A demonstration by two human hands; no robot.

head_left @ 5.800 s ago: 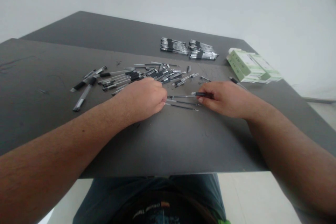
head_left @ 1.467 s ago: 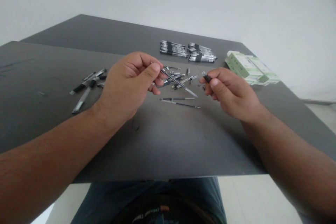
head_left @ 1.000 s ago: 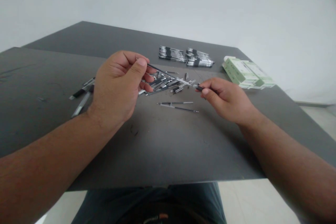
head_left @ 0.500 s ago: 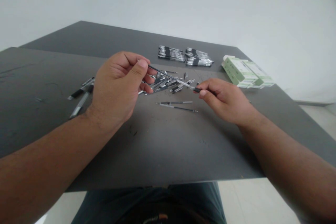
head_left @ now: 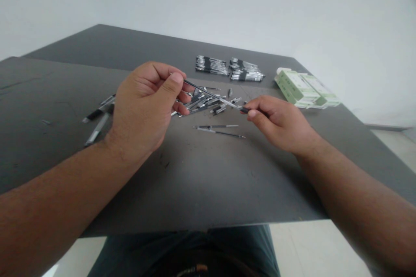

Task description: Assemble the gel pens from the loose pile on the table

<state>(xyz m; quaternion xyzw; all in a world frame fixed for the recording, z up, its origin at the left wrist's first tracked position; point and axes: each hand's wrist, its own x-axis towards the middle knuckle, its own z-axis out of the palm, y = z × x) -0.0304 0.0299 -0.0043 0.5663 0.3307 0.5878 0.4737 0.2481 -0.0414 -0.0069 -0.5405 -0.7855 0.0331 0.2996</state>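
Note:
My left hand (head_left: 146, 106) is closed, pinching the back end of a thin pen refill (head_left: 208, 94) between thumb and fingers, above the dark table (head_left: 208, 181). My right hand (head_left: 279, 123) is closed on a black pen part (head_left: 244, 110) at the refill's far tip, and the two pieces meet there. Behind both hands lies a loose heap of pen parts (head_left: 203, 103). Two more refills (head_left: 217, 130) lie on the table just below my hands.
Two neat rows of assembled pens (head_left: 229, 69) lie at the back. Green and white boxes (head_left: 305, 88) sit at the back right. A few pen barrels (head_left: 97, 119) lie at the left. The table's near edge runs above my lap.
Both hands rose from the table with a refill and a black part, then came together; over the last half second they have hardly moved.

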